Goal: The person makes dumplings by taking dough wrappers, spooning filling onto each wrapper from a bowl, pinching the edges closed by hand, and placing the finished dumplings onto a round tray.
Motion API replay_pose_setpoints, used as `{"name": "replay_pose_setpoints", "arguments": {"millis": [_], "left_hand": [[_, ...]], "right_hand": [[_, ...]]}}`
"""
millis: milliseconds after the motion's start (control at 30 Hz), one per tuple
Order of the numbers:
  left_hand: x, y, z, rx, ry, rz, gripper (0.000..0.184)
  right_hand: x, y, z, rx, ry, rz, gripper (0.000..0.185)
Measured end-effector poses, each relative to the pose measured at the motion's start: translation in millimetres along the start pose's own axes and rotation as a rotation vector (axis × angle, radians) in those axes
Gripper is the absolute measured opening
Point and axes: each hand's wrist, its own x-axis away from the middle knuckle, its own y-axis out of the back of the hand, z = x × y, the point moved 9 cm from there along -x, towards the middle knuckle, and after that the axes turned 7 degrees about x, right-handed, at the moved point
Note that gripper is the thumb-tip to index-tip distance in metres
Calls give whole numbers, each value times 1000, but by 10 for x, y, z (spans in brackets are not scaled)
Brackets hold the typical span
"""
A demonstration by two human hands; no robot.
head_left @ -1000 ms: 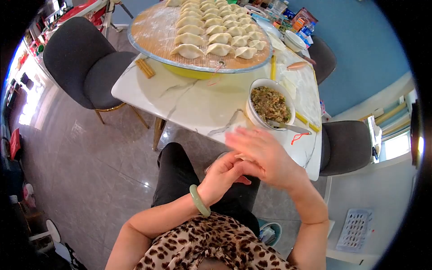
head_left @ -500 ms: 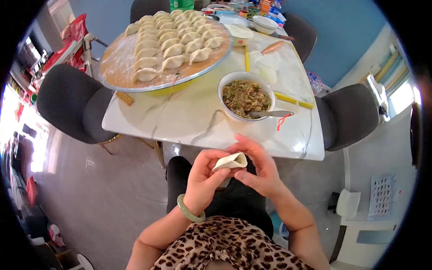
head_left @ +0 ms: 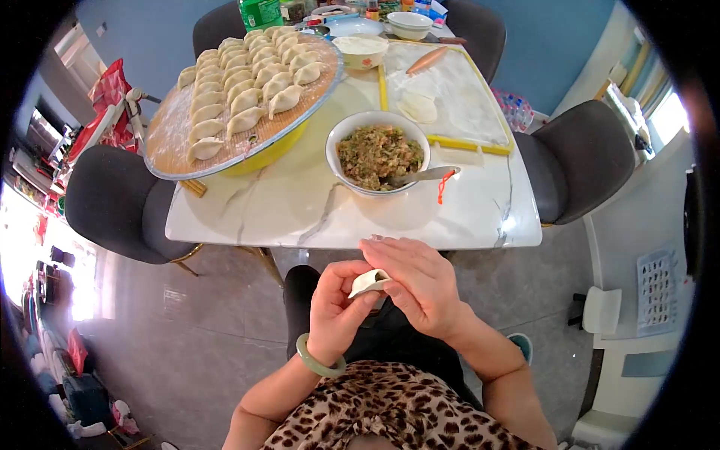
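Note:
A partly folded dumpling (head_left: 369,283) is between my two hands, just off the table's front edge. My left hand (head_left: 337,304) pinches its left side between thumb and fingers. My right hand (head_left: 420,289) closes on its right end, where a small opening shows. Beyond them, a white bowl (head_left: 339,174) holds chopped filling (head_left: 375,154), with a metal utensil (head_left: 431,175) with a red cord resting in it. At the left, rows of pleated dumplings (head_left: 244,97) lie on a round floured board (head_left: 166,142) over a yellow basin (head_left: 274,154).
A floured mat with yellow edges (head_left: 480,97) carries wrappers (head_left: 418,107) and a rolling pin (head_left: 427,60). A patterned bowl (head_left: 361,52) and white bowls (head_left: 410,26) stand farther back. Dark chairs (head_left: 112,202) flank the marble table (head_left: 225,221).
The view has swung, so the table things sit farther left. The dumpling, hidden at first, now shows between my hands, and my right hand has closed in on its right end.

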Motion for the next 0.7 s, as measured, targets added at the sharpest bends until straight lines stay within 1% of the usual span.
{"name": "replay_pose_setpoints", "arguments": {"millis": [67,133,167,233,267,333,367,400,467,500,567,600,667,700], "left_hand": [[17,-45,-11,-138,-27,21,29],[23,-37,4,-150,-20,14,29],[19,-29,8,-161,-18,8,29],[-31,-91,-33,-113,-7,-18,29],[-48,-97,-37,-62,7,-43,28],[-53,-118,-51,-59,-16,-24,27],[-56,-136,-68,-56,-42,-4,26],[-47,-114,-57,-55,-43,-5,26],[-11,-44,7,-191,11,-15,26],[-7,-35,-3,-192,8,-19,26],[3,-7,19,-209,37,-43,27],[7,-6,20,-208,36,-47,27],[5,-19,-19,-283,-9,-40,28],[6,-13,-27,-282,-11,-42,28]], "right_hand": [[45,21,-15,43,2,-24,34],[91,-1,-27,15,40,-20,43],[90,17,-31,14,41,-22,43],[41,-54,-117,-142,-80,126,58],[-1,-12,-128,-144,-80,126,58],[-73,-56,-135,-185,-66,282,69],[-96,-42,-106,-99,-28,296,66],[-114,-16,-86,-98,-28,298,66],[-128,-55,-9,123,58,377,58],[-129,-65,9,120,62,379,58],[-134,21,107,293,141,240,48],[-105,-5,108,290,143,242,48],[-60,14,97,245,151,147,46],[-62,3,91,244,153,149,46]]}}
